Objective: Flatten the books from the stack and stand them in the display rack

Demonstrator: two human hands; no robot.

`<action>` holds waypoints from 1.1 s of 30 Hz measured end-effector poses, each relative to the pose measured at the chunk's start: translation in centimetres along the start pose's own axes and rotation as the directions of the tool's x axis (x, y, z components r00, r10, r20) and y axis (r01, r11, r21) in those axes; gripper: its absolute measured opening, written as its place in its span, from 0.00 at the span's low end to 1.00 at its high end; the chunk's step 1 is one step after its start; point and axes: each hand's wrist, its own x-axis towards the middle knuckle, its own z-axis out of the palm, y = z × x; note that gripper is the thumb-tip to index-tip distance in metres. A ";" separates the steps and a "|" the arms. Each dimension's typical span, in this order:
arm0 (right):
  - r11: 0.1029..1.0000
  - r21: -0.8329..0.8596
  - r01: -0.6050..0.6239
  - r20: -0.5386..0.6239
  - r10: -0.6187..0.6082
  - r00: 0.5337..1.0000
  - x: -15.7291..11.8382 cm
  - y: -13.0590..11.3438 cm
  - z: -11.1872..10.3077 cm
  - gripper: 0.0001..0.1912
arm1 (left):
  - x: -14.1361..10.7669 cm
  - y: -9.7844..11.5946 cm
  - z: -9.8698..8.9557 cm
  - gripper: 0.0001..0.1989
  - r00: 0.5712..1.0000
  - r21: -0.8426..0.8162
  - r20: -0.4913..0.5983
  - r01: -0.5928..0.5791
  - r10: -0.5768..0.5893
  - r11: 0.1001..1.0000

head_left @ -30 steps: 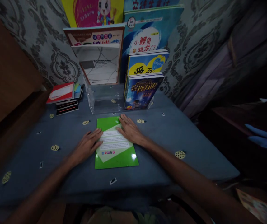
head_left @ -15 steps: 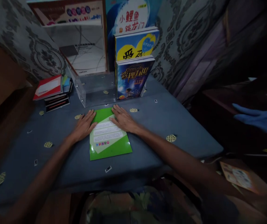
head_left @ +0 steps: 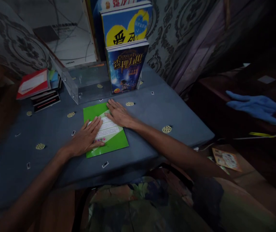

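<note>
A thin green book (head_left: 114, 142) with a pale printed panel lies flat on the blue tablecloth (head_left: 142, 135). My left hand (head_left: 87, 135) rests open across its left side, fingers stretched over the printed text. My right hand (head_left: 118, 113) lies open on the upper right part of the cover, with its fingers pointing towards the far edge. Neither hand grips the book; both press flat on it and hide parts of its print. Just beyond stands a clear acrylic holder (head_left: 92, 91).
Upright in the holder are a dark blue book (head_left: 127, 71), a blue-and-yellow book (head_left: 125, 25) and a white-covered one (head_left: 68, 35). A small book stack (head_left: 35, 85) lies at the left. Right of the table are a blue glove (head_left: 256, 104) and a picture booklet (head_left: 226, 159).
My left hand has slid from the book's upper left edge down and inwards over the text. My right hand stays near the upper right. The camera view has shifted.
</note>
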 end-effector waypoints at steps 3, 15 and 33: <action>1.000 0.009 0.010 -0.015 -0.010 1.000 0.1 0.3 0.3 0.33 | -0.2 1.3 0.0 0.45 0.998 0.035 -0.010 -0.067 0.068 0.997; 1.000 0.005 -0.004 -0.023 0.004 1.000 0.1 0.1 0.3 0.32 | 0.9 5.9 0.1 0.46 0.966 -0.010 0.018 -0.257 0.258 0.966; 1.000 -0.025 0.005 -0.047 -0.006 0.999 -0.3 -0.1 -0.1 0.29 | 1.4 6.5 -0.4 0.41 0.968 -0.205 -0.008 -0.247 0.250 0.947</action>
